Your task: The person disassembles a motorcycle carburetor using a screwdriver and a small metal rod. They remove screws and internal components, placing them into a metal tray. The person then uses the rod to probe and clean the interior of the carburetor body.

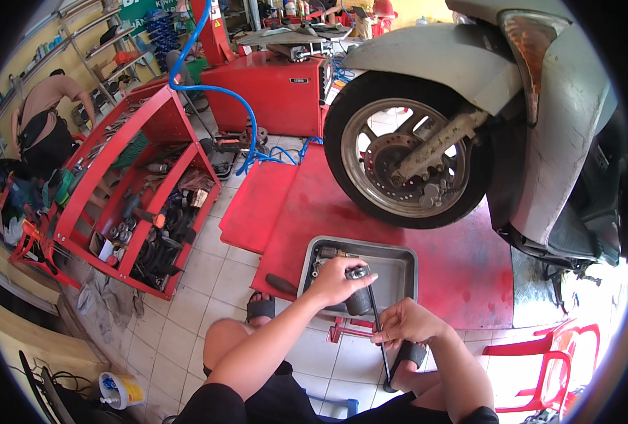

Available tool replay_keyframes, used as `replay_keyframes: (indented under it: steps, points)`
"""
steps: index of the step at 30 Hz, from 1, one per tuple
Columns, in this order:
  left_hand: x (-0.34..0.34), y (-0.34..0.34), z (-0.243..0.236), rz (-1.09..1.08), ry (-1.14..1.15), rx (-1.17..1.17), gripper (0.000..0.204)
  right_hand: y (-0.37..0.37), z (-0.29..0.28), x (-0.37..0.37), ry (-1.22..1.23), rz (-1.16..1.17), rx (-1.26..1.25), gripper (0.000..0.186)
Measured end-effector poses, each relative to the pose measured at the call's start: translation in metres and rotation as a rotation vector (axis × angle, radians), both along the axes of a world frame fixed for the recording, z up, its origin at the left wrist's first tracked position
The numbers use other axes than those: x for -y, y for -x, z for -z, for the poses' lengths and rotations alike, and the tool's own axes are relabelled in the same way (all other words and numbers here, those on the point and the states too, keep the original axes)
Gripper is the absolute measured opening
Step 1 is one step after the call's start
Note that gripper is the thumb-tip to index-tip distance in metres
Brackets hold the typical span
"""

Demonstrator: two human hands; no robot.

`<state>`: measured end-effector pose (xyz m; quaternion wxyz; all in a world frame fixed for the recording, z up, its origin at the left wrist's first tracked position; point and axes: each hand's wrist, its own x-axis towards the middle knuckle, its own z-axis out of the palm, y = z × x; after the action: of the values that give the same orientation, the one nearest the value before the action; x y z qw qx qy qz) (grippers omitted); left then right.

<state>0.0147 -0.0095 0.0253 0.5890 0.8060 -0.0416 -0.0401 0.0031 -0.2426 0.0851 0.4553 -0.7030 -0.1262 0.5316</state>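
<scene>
Plainly, the part is a stubby dark cylinder, its lower body smooth-sided and matt, its top a brighter, uneven metal piece with a dull shine. It is held over the near side of the tray, tilted slightly, in the left hand; that hand is curled about its upper end, thumb stretched across the top. The right hand is drawn narrow, fingertips and thumb pinching a rod, thin, straight and dark, which slants down toward the sandal. The rod's upper end runs just beside the cylinder; whether they touch, I cannot tell.

The tray is grey metal, rectangular with rounded corners and a rolled rim. Small metal pieces lie at its far left, too jumbled to tell apart. Beneath spreads the platform, red-painted and stained with darker scuffs. Beyond it stands the wheel: black rubber round a grimy cast rim, with a drilled disc at its centre. The pale, glossy fender curves above. Square glazed tiles cover the floor.
</scene>
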Motion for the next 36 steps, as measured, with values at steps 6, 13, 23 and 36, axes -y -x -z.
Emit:
replay_keyframes:
  steps: [6,13,23,36]
  points:
    - [0.001,-0.001,-0.010,0.011,0.312,-0.149,0.028,0.006,-0.004,-0.002,-0.240,0.118,-0.010,0.026]
    - [-0.002,-0.006,-0.005,0.027,0.422,-0.232,0.022,0.004,-0.016,0.005,-0.383,0.161,-0.358,0.049]
    - [0.014,-0.001,0.001,-0.175,0.294,-0.123,0.042,0.011,0.013,0.018,-0.358,0.393,-0.162,0.043]
    - [0.003,-0.006,0.006,-0.046,0.481,-0.183,0.025,-0.001,0.011,0.021,-0.505,0.307,-0.341,0.056]
